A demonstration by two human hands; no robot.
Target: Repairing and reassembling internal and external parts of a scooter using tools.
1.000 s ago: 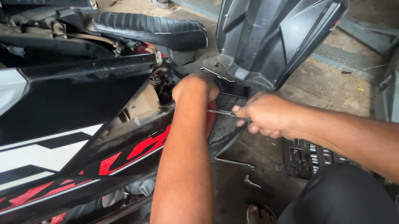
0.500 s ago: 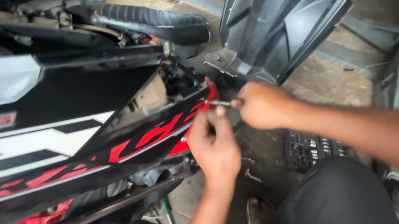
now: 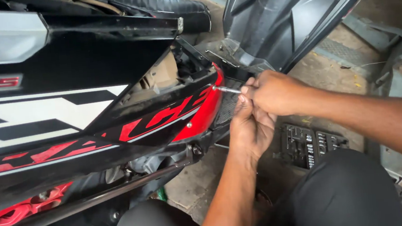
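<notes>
Screwdriver [image 3: 224, 89], seen as a thin bright metal shaft, lies near the centre of the frame, its tip meeting the red and black side panel [image 3: 172, 117] of a motorcycle close to the panel's rear edge. Right hand [image 3: 273, 92], entering from the right of the frame, is closed around the tool's handle, which is hidden inside the fist. Left hand [image 3: 251, 126], rising from the lower centre, sits just below and touching the right, fingers curled up toward the shaft; whether it grips the shaft or only steadies it cannot be told. A black seat [image 3: 154, 2] runs along the upper centre, and a dark grey body cover [image 3: 289, 15] stands tilted at the upper right. A black socket set tray [image 3: 308, 143] lies open on the concrete floor [image 3: 331, 69] at the lower right, beside the person's dark-trousered knee [image 3: 350, 192].

Judged risks: the shaft meets the panel at a shallow angle, so the tip could slip off the fastener and scratch the glossy red plastic or round the screw head. Because both hands crowd close to the tip, a sudden slip could drive the knuckles against the panel edge or the metal bracket behind it. A loosened screw, too small to make out here, could drop into the open gap beneath the panel or onto the floor.
</notes>
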